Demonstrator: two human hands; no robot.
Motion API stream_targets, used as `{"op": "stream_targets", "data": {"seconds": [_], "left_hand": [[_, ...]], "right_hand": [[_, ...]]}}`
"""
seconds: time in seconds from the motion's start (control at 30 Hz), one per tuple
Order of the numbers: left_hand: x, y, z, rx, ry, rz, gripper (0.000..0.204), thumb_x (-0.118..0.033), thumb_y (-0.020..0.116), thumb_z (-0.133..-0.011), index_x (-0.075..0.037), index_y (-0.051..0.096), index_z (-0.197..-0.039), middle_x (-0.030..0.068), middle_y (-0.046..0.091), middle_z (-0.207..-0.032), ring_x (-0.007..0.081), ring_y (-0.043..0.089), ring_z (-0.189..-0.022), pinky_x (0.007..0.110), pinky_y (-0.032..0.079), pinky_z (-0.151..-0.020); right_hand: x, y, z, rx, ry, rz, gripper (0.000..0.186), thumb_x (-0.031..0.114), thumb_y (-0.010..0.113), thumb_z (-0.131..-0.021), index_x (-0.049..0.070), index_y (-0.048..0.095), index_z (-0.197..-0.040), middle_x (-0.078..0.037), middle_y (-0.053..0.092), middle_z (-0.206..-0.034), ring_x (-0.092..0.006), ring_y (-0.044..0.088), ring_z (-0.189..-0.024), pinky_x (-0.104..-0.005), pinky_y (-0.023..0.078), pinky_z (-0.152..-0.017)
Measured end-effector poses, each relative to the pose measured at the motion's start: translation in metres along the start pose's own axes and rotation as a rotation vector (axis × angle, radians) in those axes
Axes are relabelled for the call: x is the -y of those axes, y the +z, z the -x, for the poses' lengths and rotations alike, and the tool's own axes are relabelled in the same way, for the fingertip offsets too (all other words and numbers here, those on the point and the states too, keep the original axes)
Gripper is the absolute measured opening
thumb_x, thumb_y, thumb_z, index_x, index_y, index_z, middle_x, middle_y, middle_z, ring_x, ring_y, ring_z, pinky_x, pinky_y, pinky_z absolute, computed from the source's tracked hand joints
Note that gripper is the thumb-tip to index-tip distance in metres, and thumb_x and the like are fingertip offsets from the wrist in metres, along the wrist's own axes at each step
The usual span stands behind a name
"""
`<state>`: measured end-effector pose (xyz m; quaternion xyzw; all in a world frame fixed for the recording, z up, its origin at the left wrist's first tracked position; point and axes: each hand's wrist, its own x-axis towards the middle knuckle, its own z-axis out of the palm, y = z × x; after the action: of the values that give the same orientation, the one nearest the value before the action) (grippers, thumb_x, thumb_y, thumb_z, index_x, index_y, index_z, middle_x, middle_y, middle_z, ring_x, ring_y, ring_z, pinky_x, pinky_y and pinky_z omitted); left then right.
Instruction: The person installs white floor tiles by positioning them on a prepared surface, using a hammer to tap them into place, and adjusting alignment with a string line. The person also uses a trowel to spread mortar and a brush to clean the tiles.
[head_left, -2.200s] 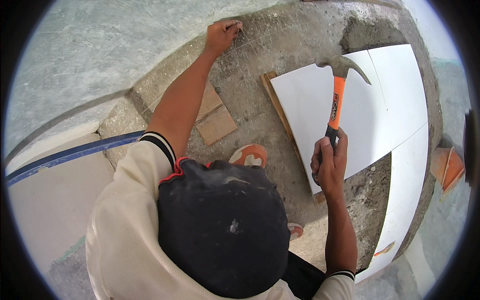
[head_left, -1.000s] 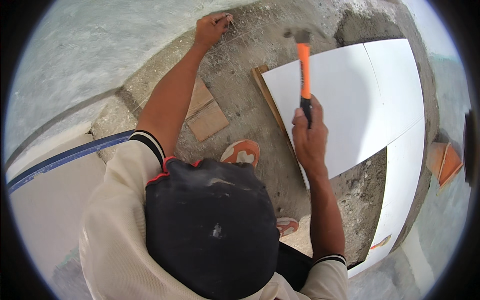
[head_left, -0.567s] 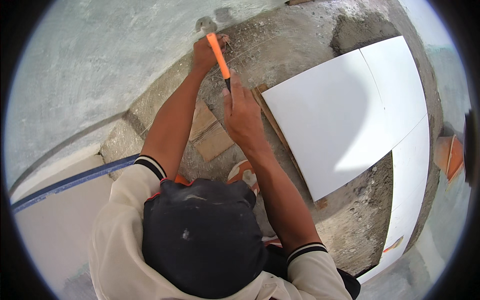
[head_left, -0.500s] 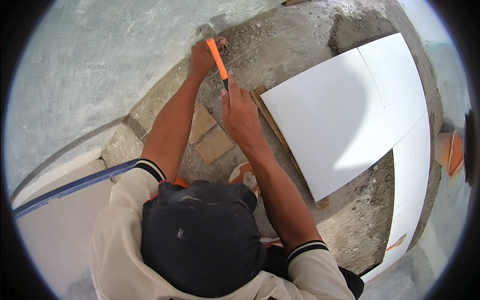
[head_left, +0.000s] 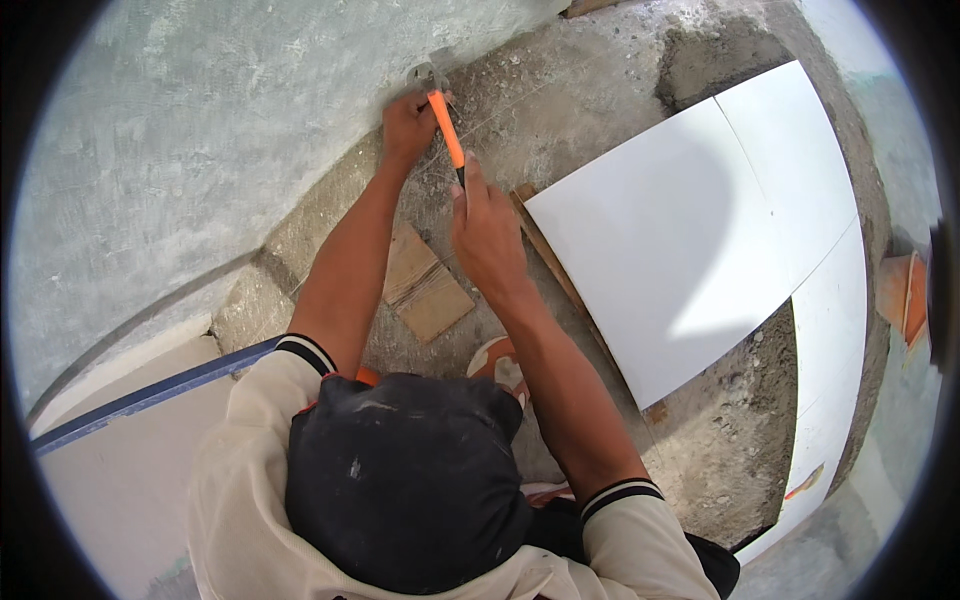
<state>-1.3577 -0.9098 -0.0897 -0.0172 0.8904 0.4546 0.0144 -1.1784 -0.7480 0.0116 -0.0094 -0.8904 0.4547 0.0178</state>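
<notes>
My right hand (head_left: 488, 235) is wrapped round the black grip of a hammer (head_left: 446, 130) with an orange handle. Its grey metal head is beside the fingertips of my left hand (head_left: 406, 132), close to the foot of the grey wall (head_left: 220, 130). The left fingers are bent together low over the rough floor, partly behind the hammer. Whatever they pinch is too small and covered to name. Near my forearms lies a square brown board (head_left: 428, 290) on the concrete.
Large white tiles (head_left: 640, 250) cover the floor to the right, with a wooden strip (head_left: 565, 275) along their near left edge. Wet mortar (head_left: 715, 65) lies beyond them. An orange bucket (head_left: 902, 297) stands far right. A blue-edged panel (head_left: 160, 395) is at lower left.
The hammer head has shifted slightly to the right relative to my left hand. My left hand stays at the wall's foot, and the whole view has tilted a little.
</notes>
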Motion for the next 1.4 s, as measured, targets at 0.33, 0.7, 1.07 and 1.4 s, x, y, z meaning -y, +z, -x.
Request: {"op": "stream_targets", "data": {"seconds": [0.33,0.7,1.07,1.4], "left_hand": [[-0.002,0.004,0.014,-0.063,-0.004,0.27,0.023,-0.018,0.074,-0.096,0.0,0.079,-0.109,0.0101,0.078,-0.099,0.013,0.073,-0.078,0.029,0.061,-0.07],[0.002,0.013,0.007,-0.086,-0.077,0.451,0.021,-0.015,0.075,-0.095,0.002,0.079,-0.106,0.008,0.077,-0.087,0.0109,0.07,-0.073,0.026,0.057,-0.066],[-0.006,0.005,0.011,-0.028,-0.115,0.271,0.028,-0.022,0.073,-0.099,0.001,0.076,-0.115,0.0082,0.078,-0.103,0.0131,0.073,-0.091,0.026,0.062,-0.077],[-0.002,0.0,0.017,-0.057,0.098,0.025,0.021,-0.019,0.071,-0.098,-0.004,0.079,-0.111,0.0058,0.079,-0.098,0.0142,0.074,-0.08,0.028,0.059,-0.072]], "right_hand": [[0.009,0.001,0.0,-0.04,-0.029,-0.106,0.051,0.019,0.055,-0.107,0.0,0.044,-0.153,-0.027,0.066,-0.097,-0.042,0.067,-0.083,-0.0515,0.052,-0.068],[0.021,0.0,0.01,-0.23,-0.231,-0.286,0.05,0.015,0.057,-0.105,-0.001,0.045,-0.152,-0.025,0.066,-0.091,-0.0443,0.066,-0.079,-0.0514,0.051,-0.068],[0.024,-0.011,0.007,-0.082,-0.073,-0.228,0.049,0.014,0.057,-0.105,-0.001,0.046,-0.151,-0.03,0.068,-0.104,-0.0454,0.068,-0.091,-0.0494,0.053,-0.077],[0.014,-0.01,-0.008,0.063,0.076,-0.167,0.052,0.02,0.056,-0.106,0.002,0.043,-0.153,-0.024,0.067,-0.097,-0.0414,0.068,-0.081,-0.0484,0.053,-0.069]]}}
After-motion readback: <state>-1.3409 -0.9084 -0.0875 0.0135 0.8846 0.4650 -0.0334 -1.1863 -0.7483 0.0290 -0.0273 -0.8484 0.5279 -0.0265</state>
